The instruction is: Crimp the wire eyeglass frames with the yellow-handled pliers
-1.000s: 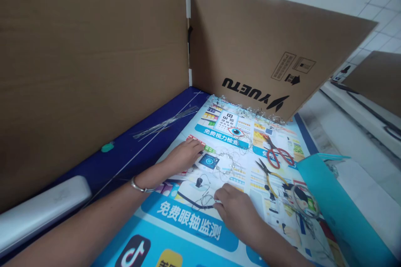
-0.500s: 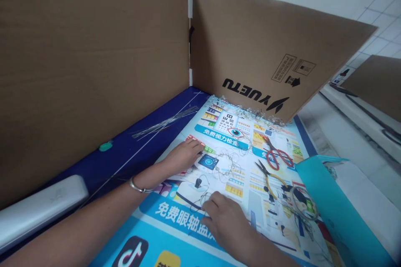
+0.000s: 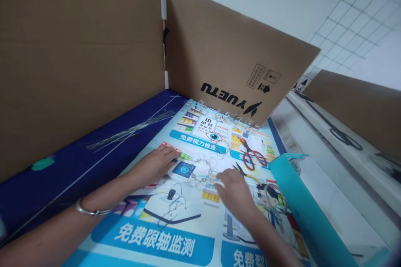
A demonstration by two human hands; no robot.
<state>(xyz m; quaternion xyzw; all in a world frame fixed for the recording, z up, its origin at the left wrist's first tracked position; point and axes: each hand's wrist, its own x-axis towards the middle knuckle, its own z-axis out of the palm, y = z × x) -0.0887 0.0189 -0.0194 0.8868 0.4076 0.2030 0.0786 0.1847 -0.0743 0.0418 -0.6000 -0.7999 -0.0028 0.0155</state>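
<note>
My left hand (image 3: 161,162) lies on the printed poster (image 3: 175,225), left of a loop of thin wire with clear beads (image 3: 200,177); its fingers are loosely extended and appear to hold nothing. At the loop's right side is my right hand (image 3: 234,190), its thumb and index finger bent and a little apart near the beads. Whether they touch the wire is hard to make out. Loose dark wire pieces (image 3: 172,206) rest on the poster nearer to me. Beyond my right hand lie black-tipped pliers with yellow handles (image 3: 250,177), partly covered, and red-handled scissors (image 3: 253,158).
Cardboard panels (image 3: 225,50) stand at the left and back. Along the back panel's foot runs a row of wire-and-bead pieces (image 3: 225,114). Straight wires (image 3: 131,129) lie on the blue surface at left. A wire coil (image 3: 275,198) and a turquoise box (image 3: 307,212) are at right.
My right hand has moved forward from the loose wire pieces to the right side of the beaded loop. My left hand stays beside the loop. The camera view has shifted right.
</note>
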